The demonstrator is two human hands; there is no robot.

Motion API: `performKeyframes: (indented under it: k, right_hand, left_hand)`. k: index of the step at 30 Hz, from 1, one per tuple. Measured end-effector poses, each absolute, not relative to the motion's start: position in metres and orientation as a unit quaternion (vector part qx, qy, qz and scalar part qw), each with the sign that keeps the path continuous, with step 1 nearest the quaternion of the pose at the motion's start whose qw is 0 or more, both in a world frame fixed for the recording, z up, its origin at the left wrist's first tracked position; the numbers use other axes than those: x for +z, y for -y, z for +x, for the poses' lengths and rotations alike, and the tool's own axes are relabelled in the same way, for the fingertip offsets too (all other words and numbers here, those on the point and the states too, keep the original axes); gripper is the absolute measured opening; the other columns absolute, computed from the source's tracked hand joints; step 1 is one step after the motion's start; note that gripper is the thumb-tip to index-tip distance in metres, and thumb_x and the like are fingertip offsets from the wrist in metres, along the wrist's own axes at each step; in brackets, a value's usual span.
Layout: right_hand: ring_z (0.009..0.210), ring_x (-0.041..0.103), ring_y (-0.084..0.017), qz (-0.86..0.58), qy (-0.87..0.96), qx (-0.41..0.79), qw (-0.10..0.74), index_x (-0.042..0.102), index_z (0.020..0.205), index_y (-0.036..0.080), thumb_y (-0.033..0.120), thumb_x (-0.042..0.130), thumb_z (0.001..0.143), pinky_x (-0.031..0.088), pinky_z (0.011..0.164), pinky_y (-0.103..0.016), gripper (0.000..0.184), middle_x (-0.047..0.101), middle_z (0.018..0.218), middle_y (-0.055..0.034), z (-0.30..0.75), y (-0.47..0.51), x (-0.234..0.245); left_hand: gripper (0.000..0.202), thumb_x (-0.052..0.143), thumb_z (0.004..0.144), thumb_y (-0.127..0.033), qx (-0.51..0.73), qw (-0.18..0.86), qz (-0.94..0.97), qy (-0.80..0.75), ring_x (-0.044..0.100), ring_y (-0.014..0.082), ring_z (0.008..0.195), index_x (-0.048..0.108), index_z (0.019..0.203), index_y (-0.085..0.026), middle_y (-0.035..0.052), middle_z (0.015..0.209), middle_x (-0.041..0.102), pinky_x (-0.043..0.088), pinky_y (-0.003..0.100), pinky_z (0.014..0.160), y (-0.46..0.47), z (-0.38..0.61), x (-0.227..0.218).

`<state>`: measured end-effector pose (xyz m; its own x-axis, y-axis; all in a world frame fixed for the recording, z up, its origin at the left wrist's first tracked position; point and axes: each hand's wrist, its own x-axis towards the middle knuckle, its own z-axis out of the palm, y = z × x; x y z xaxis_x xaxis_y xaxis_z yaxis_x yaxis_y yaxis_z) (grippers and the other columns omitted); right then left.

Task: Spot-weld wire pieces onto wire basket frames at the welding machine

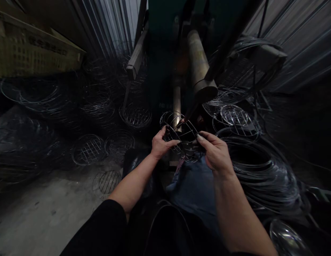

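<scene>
I log the left hand (162,144) and right hand (214,153) with fingers closed on a round silver wire cage (181,137), tilted between them at 12 o'clock, about equally near both. Beyond, at 12 o'clock: a pale metal cylinder (199,60).

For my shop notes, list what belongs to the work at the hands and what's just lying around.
In the work: round wire frame, left hand, right hand.

Lying about: stacked wire hoops, round wire grids, printed carton.
</scene>
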<state>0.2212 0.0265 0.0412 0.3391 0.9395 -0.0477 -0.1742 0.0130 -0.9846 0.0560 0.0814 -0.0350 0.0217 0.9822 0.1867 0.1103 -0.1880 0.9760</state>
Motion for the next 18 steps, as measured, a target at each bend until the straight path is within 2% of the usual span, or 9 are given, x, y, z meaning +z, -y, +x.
performKeyframes:
  k: [6,14,18]
  right_hand:
    - [0.052,0.053,-0.010,-0.533,0.363,0.412,0.644,0.074,0.080,0.019,0.030,0.081,0.060,0.043,0.049,-0.024,0.024,0.063,0.061,0.0016,0.217,-0.025,0.044]
    - [0.051,0.052,-0.010,-0.513,0.306,0.432,0.676,0.074,0.078,0.019,0.028,0.083,0.055,0.041,0.049,-0.023,0.026,0.062,0.057,0.0023,0.216,-0.028,0.032]
    - [0.049,0.051,-0.009,-0.506,0.318,0.434,0.674,0.073,0.080,0.018,0.029,0.080,0.060,0.039,0.047,-0.022,0.024,0.060,0.057,0.0023,0.213,-0.024,0.029]
  left_hand:
    - [0.075,0.085,0.055,-0.032,0.522,0.481,0.540,-0.453,0.062,0.0225,0.100,0.060,0.124,-0.018,0.0057,0.110,0.066,0.049,0.036,0.092,-0.081,0.058,-0.037]
    - [0.082,0.086,0.053,-0.035,0.529,0.408,0.577,-0.470,0.058,0.0251,0.107,0.057,0.127,-0.017,0.0094,0.117,0.063,0.045,0.039,0.099,-0.084,0.054,-0.038]
    - [0.078,0.085,0.056,-0.035,0.523,0.433,0.576,-0.455,0.060,0.0217,0.101,0.057,0.127,-0.016,0.0085,0.112,0.064,0.046,0.036,0.095,-0.082,0.056,-0.037]
